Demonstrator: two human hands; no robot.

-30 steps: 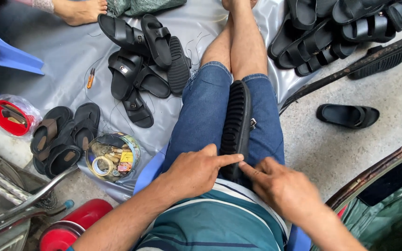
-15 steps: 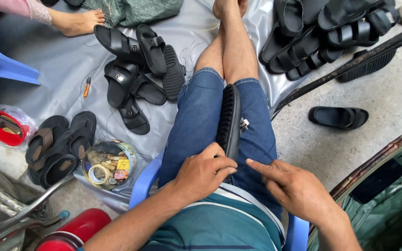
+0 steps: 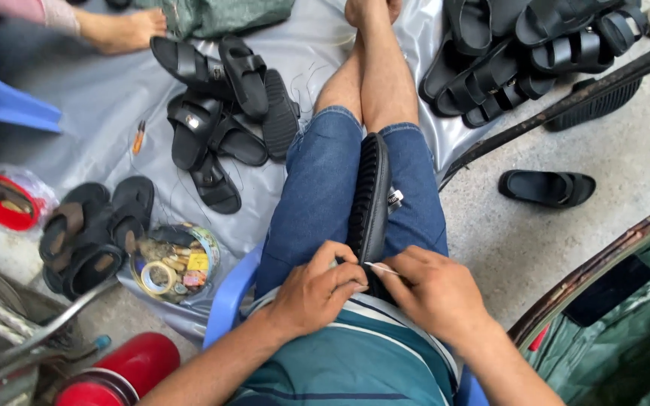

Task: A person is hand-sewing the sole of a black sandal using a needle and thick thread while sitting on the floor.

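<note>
Firmly wedged between the knees, black sandal (image 3: 370, 195) stands on edge.
Left hand (image 3: 316, 289) fingers grip its stiff rubbery heel (light, I'd judge); right hand (image 3: 434, 293) pinches a thin needle (image 3: 382, 267).

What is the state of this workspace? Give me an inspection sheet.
Surface: grey sheet spread on the ground.
Job's things: black sandal on edge between the knees; thin needle at its near end.
Clutter: sandal pile at centre, another pile at right, lone sandal on concrete, tin of bits, red cylinder.
Hands: left hand on the sandal's end; right hand pinching the needle.
Cables: nothing seen.
Surroundings: another person's foot, blue stool.
</note>
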